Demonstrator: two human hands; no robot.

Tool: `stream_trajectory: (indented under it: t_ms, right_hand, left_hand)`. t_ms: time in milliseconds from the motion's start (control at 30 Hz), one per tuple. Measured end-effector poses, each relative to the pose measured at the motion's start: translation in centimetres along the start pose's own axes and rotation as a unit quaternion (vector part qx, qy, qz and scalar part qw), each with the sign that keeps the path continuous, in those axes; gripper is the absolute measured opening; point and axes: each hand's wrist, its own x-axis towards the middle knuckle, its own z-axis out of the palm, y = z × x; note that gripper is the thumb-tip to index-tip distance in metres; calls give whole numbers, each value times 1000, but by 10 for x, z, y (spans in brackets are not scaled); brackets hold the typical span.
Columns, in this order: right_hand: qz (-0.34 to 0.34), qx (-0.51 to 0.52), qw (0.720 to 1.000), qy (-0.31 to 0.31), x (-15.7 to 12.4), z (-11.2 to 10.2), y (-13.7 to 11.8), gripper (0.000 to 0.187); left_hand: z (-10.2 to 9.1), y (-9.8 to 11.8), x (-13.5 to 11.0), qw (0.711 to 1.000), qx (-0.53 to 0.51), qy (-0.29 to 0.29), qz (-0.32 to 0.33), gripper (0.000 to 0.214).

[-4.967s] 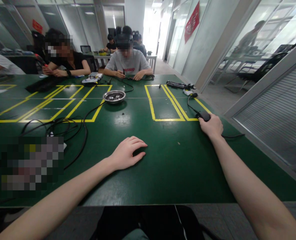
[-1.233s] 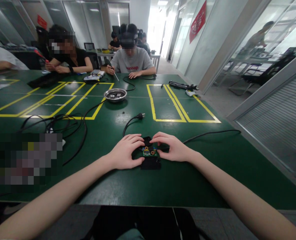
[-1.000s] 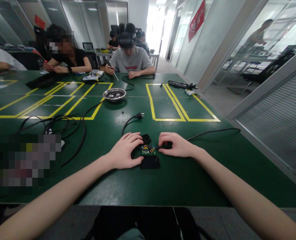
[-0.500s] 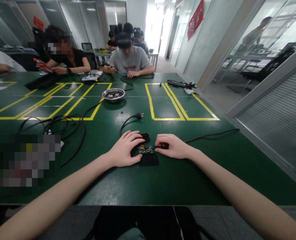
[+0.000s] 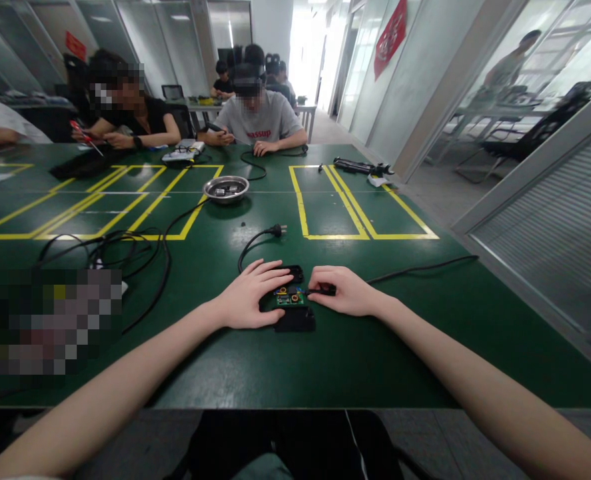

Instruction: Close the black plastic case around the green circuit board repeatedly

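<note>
**Opened black case with exposed circuit board, worked on by two bare hands**

The circuit board [image 5: 290, 298] is shown on the green table [image 5: 375, 360], directly in front of the person and between the two hands. Copper-coloured coils are borne on its upper face. It is flanked by two black case parts: the near case part [image 5: 295, 321] lies on the person's side, and the far case part [image 5: 295, 273] is partly covered by fingers.

The left hand [image 5: 248, 297] is laid palm down at the board's left end, its thumb and fingers parted widely; whether anything is gripped by it cannot be told. By the right hand [image 5: 346, 291], fingertips drawn together, the black cable [image 5: 322, 291] is pinched just beside the board's right end. From behind this hand, a cord [image 5: 415, 270] is extended rightward across the table.

A plug [image 5: 276, 231] is seen beyond the left hand, its lead curved back towards that hand. Farther off, a steel bowl [image 5: 226, 199] containing small metal pieces is placed near yellow tape [image 5: 190, 220]. Across the table, a red-handled tool [image 5: 78, 128] is held by a co-worker in black [image 5: 152, 123].
</note>
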Motion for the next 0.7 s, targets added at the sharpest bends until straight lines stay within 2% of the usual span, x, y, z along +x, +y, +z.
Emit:
stream_trajectory:
  t_ms: [233,700]
  right_hand:
    - [1,2,1000,4,1,0,-1,14]
    - [27,-36,999,20,1,3,-1,15]
  left_hand:
    - [2,0,0,1000,-1,16,7,70]
    - [4,1,2,1000,4,12,-21,65]
